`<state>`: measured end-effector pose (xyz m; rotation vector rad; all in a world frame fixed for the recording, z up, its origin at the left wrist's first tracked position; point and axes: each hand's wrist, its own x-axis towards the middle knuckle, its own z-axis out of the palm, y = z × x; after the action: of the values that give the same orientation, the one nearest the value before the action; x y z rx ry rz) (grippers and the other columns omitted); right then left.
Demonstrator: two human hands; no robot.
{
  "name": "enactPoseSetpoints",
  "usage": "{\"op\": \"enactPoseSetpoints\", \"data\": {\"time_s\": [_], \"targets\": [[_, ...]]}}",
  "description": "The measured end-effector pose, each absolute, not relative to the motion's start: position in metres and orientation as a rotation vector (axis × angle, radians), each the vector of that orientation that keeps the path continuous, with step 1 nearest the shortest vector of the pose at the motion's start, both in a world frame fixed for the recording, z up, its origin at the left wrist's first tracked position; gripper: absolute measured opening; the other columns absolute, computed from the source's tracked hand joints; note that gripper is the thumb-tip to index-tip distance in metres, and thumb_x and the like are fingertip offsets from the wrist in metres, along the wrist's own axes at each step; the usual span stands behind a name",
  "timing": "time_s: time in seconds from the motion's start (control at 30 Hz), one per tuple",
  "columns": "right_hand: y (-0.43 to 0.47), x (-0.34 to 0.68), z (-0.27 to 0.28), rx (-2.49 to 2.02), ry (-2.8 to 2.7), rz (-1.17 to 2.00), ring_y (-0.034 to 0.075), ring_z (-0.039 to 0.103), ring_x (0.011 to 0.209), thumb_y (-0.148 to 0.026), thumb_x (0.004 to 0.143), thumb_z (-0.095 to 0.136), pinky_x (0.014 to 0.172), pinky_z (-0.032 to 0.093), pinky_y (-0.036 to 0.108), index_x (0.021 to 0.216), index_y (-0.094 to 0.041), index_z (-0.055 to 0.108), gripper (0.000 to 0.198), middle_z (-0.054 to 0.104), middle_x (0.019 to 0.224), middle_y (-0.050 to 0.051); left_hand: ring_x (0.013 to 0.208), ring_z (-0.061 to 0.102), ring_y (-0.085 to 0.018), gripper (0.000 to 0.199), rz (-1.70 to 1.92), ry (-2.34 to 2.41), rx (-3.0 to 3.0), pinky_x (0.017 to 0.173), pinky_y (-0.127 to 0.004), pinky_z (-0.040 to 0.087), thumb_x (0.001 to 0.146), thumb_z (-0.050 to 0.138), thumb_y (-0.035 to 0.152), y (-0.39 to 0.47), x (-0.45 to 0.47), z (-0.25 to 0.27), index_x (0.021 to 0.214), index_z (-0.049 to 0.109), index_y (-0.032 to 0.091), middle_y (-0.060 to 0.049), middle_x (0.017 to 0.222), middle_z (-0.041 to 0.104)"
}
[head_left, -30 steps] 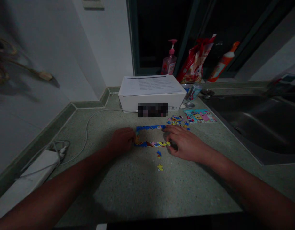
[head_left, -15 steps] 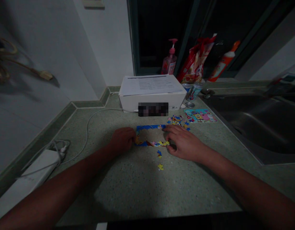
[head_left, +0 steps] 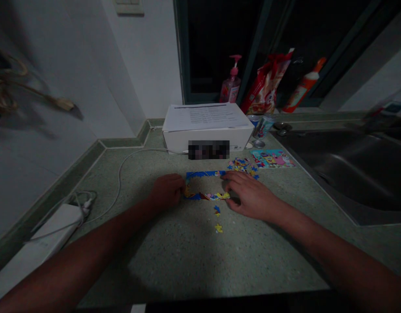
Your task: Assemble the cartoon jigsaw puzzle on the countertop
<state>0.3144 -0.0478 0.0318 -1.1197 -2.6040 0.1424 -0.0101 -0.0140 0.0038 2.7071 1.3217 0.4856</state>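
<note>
Your left hand (head_left: 168,190) and right hand (head_left: 249,195) flanked the puzzle border (head_left: 207,196), which lay flat on the counter (head_left: 187,261) in front of the white box (head_left: 207,135). You had the left one curled, its fingers at the border's left end; whether they pinched or merely pressed could not be told. Your right thumb and fingers were spread apart around the right end, though their grip there could not be told, and they hid whether that side was joined.

Steadying those strips well probably called for light, even pressure from both of your sides, fingertips low and wrists quiet. They looked thin, so a hard squeeze might have buckled a joint.

By count, you had one border and two loose pieces, a blue-and-brown piece (head_left: 217,211) and a yellow piece (head_left: 218,228), both farther out in front of the box. One heap of pieces (head_left: 242,165), too jumbled to count, lay before the box's right end, and one picture card (head_left: 274,158) lay beyond that end. You also had one pump bottle (head_left: 230,88), one red bag (head_left: 267,84) and one orange bottle (head_left: 301,91) behind the box.
</note>
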Motion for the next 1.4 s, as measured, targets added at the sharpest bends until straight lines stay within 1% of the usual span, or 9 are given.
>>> {"op": "enactPoseSetpoints", "data": {"time_s": [0.17,0.37,0.43,0.53,0.67,0.77,1.07,1.27,1.4], "targets": [[-0.048,0.315,0.030,-1.124,-2.607,0.145,0.035,0.057,0.137,-0.016,0.084,0.068,0.116,0.047,0.056,0.100,-0.020,0.065,0.018,0.068,0.134,0.018,0.086,0.065,-0.022,0.028,0.470,1.338,2.641,0.081,-0.036,0.052,0.082,0.051,0.004,-0.018,-0.009,0.008,0.089,0.071,0.023,-0.006,0.091,0.071],[-0.047,0.318,0.038,-1.173,-2.592,0.125,0.033,0.061,0.133,-0.020,0.090,0.065,0.112,0.050,0.053,0.105,-0.020,0.066,0.016,0.068,0.135,0.017,0.089,0.067,-0.024,0.021,0.332,1.652,2.573,0.077,-0.038,0.051,0.092,0.051,0.017,-0.028,-0.003,0.025,0.101,0.069,0.021,-0.008,0.100,0.073],[-0.045,0.322,0.046,-1.218,-2.592,0.101,0.032,0.065,0.124,-0.022,0.095,0.058,0.107,0.053,0.050,0.108,-0.020,0.067,0.016,0.071,0.129,0.015,0.085,0.067,-0.025,0.019,0.188,1.744,2.556,0.074,-0.038,0.049,0.095,0.051,0.023,-0.032,0.000,0.032,0.097,0.070,0.020,-0.009,0.097,0.073],[-0.042,0.328,0.058,-1.361,-2.599,0.066,0.028,0.071,0.105,-0.024,0.102,0.048,0.093,0.055,0.044,0.103,-0.020,0.070,0.022,0.076,0.108,0.012,0.078,0.067,-0.026,0.027,0.010,1.803,2.536,0.072,-0.038,0.048,0.100,0.048,0.031,-0.039,0.004,0.037,0.093,0.071,0.018,-0.010,0.090,0.073],[-0.041,0.331,0.061,-1.483,-2.628,0.044,0.025,0.070,0.082,-0.021,0.097,0.051,0.070,0.050,0.039,0.091,-0.022,0.069,0.020,0.075,0.094,0.011,0.072,0.066,-0.027,0.033,-0.079,1.786,2.496,0.069,-0.040,0.047,0.103,0.042,0.034,-0.048,0.009,0.039,0.092,0.071,0.021,-0.011,0.086,0.073],[-0.046,0.328,0.052,-1.509,-2.655,0.114,0.024,0.067,0.073,-0.019,0.094,0.054,0.063,0.044,0.037,0.085,-0.023,0.066,0.016,0.074,0.087,0.009,0.075,0.067,-0.027,0.031,-0.045,1.755,2.444,0.071,-0.040,0.047,0.102,0.044,0.032,-0.053,0.012,0.040,0.093,0.072,0.023,-0.011,0.086,0.073],[-0.058,0.323,0.039,-1.594,-2.558,0.186,0.025,0.070,0.080,-0.023,0.099,0.050,0.065,0.044,0.037,0.093,-0.021,0.066,0.018,0.075,0.093,0.011,0.083,0.069,-0.034,0.033,0.140,1.653,2.374,0.074,-0.048,0.048,0.101,0.042,0.034,-0.057,0.014,0.033,0.102,0.074,0.027,-0.012,0.090,0.074],[-0.058,0.321,0.036,-1.578,-2.591,0.213,0.025,0.071,0.084,-0.019,0.098,0.052,0.066,0.045,0.036,0.092,-0.020,0.067,0.016,0.073,0.094,0.010,0.084,0.069,-0.035,0.026,0.001,1.694,2.371,0.075,-0.048,0.050,0.098,0.049,0.033,-0.054,0.017,0.034,0.099,0.073,0.023,-0.014,0.093,0.074],[-0.060,0.322,0.037,-1.565,-2.581,0.274,0.023,0.070,0.084,-0.019,0.094,0.059,0.068,0.045,0.034,0.094,-0.021,0.067,0.009,0.073,0.095,0.007,0.087,0.069,-0.033,0.029,-0.039,1.677,2.371,0.078,-0.046,0.051,0.100,0.044,0.032,-0.055,0.018,0.038,0.103,0.072,0.025,-0.012,0.100,0.075]]}}
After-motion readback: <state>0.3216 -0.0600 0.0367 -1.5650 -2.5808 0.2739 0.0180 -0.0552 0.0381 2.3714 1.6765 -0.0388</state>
